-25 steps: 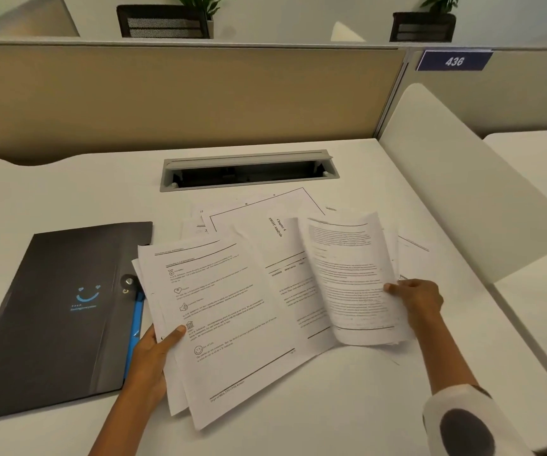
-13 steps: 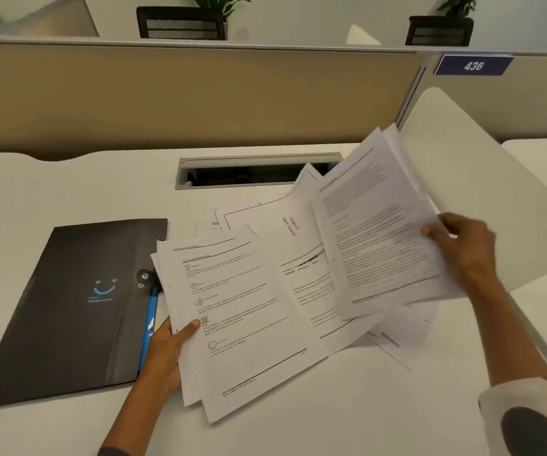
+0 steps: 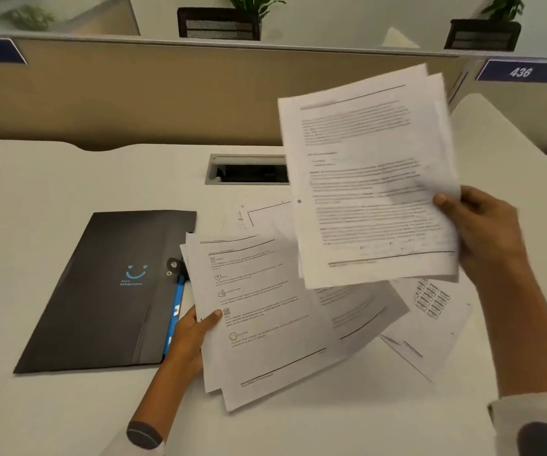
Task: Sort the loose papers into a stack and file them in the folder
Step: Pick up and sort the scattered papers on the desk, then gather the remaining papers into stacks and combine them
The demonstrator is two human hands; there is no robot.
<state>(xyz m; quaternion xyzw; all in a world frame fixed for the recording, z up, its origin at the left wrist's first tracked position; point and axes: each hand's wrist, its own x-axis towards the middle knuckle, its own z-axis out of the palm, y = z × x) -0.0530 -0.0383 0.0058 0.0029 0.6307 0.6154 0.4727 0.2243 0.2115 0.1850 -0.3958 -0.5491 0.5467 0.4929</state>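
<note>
The left hand (image 3: 193,334) pinches the near pile of papers (image 3: 259,324) on the white worktop (image 3: 68,406), thumb on top. Just left of it lies the dark folder (image 3: 111,287), closed. Higher and to the right, the right hand (image 3: 486,232) holds up a few lifted sheets (image 3: 371,179) by their right edge. I think these go down and left, onto the pile.
</note>
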